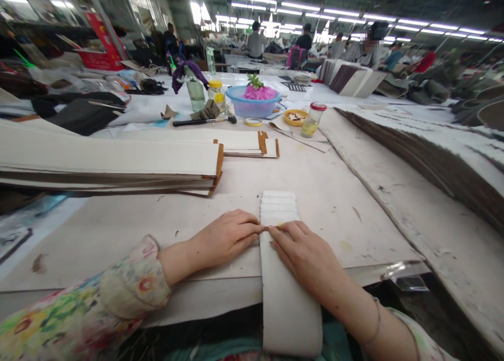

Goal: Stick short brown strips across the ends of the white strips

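Observation:
A long white strip (289,298) runs from the worktable down over its front edge toward my lap. Its far part is a stack of ridged white layers (279,206), with a narrow brown edge (266,228) lying across it. My left hand (226,237) has its fingertips pinched together at the left end of this brown edge. From the right, my right hand (305,256) lies over the strip, its thumb and fingertips pressed at the same edge. The fingers hide part of the fold.
Stacked white strips with brown ends (110,156) lie to the left. Farther back stand a blue basin (254,107), a red-lidded jar (314,120) and a yellow-lidded jar (216,95). A brush (205,121) lies there. Layered sheets (425,156) cover the right side.

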Demonstrator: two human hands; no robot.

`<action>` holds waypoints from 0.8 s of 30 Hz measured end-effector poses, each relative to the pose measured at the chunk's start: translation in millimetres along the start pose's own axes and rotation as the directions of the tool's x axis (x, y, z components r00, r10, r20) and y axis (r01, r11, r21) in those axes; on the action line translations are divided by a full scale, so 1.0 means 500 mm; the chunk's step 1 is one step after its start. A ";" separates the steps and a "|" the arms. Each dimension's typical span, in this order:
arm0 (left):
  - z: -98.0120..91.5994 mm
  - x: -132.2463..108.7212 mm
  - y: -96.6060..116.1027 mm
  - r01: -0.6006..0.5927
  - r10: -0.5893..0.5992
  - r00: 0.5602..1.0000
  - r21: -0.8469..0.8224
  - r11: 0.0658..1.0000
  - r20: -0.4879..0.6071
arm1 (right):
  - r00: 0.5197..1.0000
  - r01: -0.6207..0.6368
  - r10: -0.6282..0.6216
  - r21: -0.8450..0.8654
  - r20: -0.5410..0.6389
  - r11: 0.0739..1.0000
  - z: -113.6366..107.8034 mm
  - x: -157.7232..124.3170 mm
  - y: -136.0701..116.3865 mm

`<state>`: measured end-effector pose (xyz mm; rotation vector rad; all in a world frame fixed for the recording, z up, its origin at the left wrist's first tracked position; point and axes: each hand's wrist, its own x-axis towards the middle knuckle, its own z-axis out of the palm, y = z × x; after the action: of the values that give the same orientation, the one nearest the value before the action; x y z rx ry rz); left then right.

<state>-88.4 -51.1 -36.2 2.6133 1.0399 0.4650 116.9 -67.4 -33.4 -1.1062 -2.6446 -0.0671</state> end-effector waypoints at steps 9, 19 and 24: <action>-0.051 0.124 0.009 0.095 -0.085 0.973 0.036 0.995 -0.216 | 0.989 -0.070 0.084 0.118 -0.120 0.991 0.016 -0.015 0.000; 0.018 0.108 0.011 0.036 -0.037 0.999 0.242 0.970 0.003 | 0.971 -0.091 0.152 0.303 -0.183 0.949 0.023 -0.023 0.008; 0.012 0.126 0.018 0.070 -0.063 0.997 0.179 0.981 -0.046 | 0.969 -0.081 0.152 0.331 -0.195 0.940 0.026 -0.025 0.009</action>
<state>-37.2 -14.2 -26.2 2.7251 1.2320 0.4277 125.8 -71.0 -49.4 -1.0726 -2.2867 0.2447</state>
